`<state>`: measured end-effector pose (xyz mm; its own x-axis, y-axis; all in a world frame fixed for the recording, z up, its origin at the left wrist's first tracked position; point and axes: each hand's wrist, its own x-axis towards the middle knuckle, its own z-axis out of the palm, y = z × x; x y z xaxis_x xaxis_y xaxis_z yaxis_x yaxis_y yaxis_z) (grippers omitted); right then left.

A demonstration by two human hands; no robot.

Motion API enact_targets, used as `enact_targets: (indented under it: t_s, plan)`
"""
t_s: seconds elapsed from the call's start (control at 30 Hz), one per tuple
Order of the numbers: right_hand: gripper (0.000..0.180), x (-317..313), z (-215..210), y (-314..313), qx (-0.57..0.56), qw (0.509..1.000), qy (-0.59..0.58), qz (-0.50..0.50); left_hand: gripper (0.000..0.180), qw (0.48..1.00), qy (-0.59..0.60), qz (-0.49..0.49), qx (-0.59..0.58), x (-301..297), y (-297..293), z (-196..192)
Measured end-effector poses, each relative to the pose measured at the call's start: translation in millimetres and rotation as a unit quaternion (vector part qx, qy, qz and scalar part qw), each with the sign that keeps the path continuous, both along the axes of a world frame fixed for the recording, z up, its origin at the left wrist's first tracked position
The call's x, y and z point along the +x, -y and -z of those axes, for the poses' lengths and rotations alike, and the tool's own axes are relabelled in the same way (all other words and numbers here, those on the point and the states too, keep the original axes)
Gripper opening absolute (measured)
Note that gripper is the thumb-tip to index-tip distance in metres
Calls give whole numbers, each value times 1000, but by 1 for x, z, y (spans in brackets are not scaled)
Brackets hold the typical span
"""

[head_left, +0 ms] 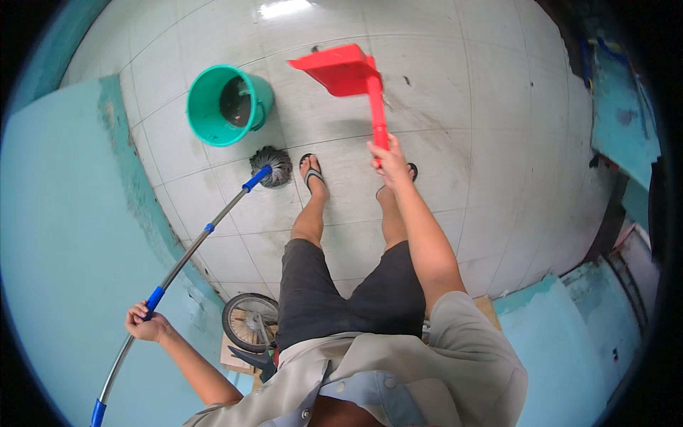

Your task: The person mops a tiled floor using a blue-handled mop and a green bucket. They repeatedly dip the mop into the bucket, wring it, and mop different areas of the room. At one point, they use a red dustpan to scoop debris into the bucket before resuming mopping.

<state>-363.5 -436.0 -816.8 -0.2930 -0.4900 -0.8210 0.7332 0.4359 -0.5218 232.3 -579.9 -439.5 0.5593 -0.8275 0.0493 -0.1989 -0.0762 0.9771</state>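
Mop (271, 166) gripped mid-shaft in left hand (144, 324), head grounded beside green bucket (226, 104) (for reach), right hand (388, 153) clamped on red dustpan (341, 70) handle, raised clear of floor.

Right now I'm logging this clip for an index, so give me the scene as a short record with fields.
left hand: left hand gripped on the metal mop handle with blue sleeves
right hand: right hand gripped on the red dustpan handle, pan raised off the floor
mop head: grey mop head on the floor beside the green bucket
floor: pale tiled floor
feet: flip-flops
behind: small wheel by the turquoise wall
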Motion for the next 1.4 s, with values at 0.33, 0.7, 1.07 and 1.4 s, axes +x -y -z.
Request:
enact_targets:
  t_s: [0.33, 0.7, 1.07, 1.4]
  plan:
    - [29, -236, 110, -401, 290, 948, -32, 127, 34, 994, 57, -90, -14, -28, -5, 6]
    - [17, -347, 200, -515, 407, 874, 173, 201, 34, 985, 86, -147, -6, -1, 13, 7]
    - [13, -339, 219, -202, 364, 920, 130, 70, 37, 981, 50, -185, 34, 96, 16, -10]
    - [11, -149, 258, 348, 128, 968, 218, -9, 42, 976, -45, -215, -2, 80, 7, 1]
